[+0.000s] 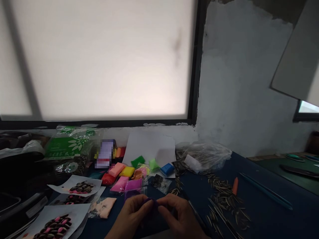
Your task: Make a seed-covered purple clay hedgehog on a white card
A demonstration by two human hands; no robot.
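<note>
In the head view, we see our left hand [133, 212] and right hand [179, 214] pinching a small dark purple piece [154, 200] between them; striped seeds [223, 192] lie right of the right hand, a peach-coloured packet [108, 206] left of the left.

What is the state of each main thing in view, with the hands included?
Left hand: fingertips closed on purple clay.
Right hand: fingers curled, grip unclear.
Purple clay: held, mostly hidden.
Sunflower seeds: loose, scattered in heaps.
Clear plastic bag: crumpled; opening unclear.
Green-printed bag: wrinkled; opening unclear.
Seed-decorated sheets: overlapping, edges curled.
Blue clay packet: lying on white paper.
Orange stick: resting beside sunflower seeds.
</note>
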